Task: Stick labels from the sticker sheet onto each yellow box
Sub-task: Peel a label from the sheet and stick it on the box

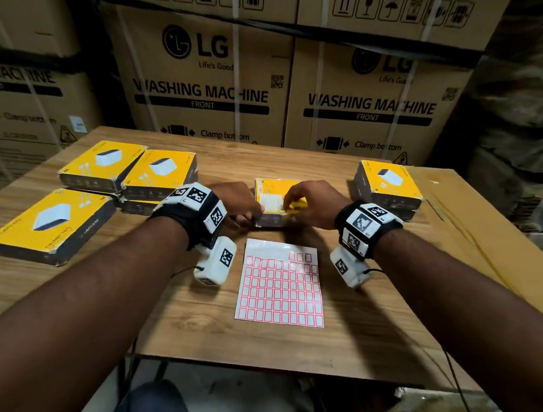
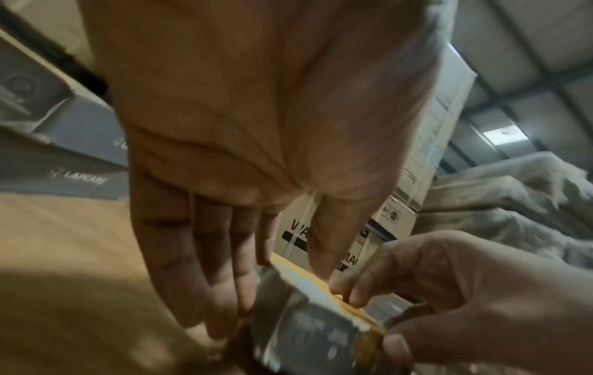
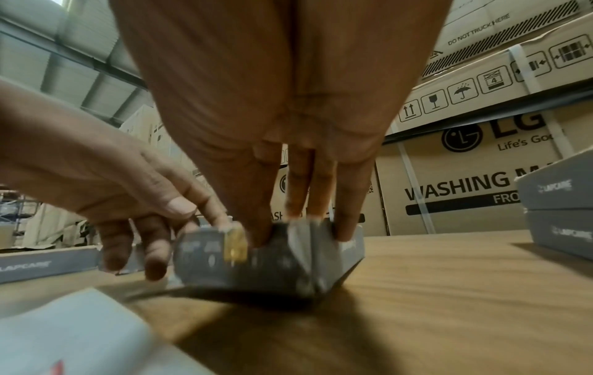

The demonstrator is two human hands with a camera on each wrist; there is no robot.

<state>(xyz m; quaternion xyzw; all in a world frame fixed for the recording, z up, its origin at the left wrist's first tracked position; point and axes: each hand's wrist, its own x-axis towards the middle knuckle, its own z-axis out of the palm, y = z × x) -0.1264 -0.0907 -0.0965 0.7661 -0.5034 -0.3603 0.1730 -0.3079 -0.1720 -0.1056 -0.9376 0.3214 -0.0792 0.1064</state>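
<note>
Both hands on the flat cardboard yellow box [image 1: 277, 203]: left hand [image 1: 241, 203] fingers steady its left edge, right hand [image 1: 315, 206] fingertips press on top. Glossy sticker sheet [image 1: 280, 284] lies just below the fingers, long side pointing away.

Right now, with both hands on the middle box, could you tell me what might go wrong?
The right hand presses near the edge of the middle yellow box, whose near corner looks crumpled, so the label may crease or land crooked. The left hand steadies only the box's left side, so it could slide. The sticker sheet lies loose under the wrists and may get dragged.
</note>
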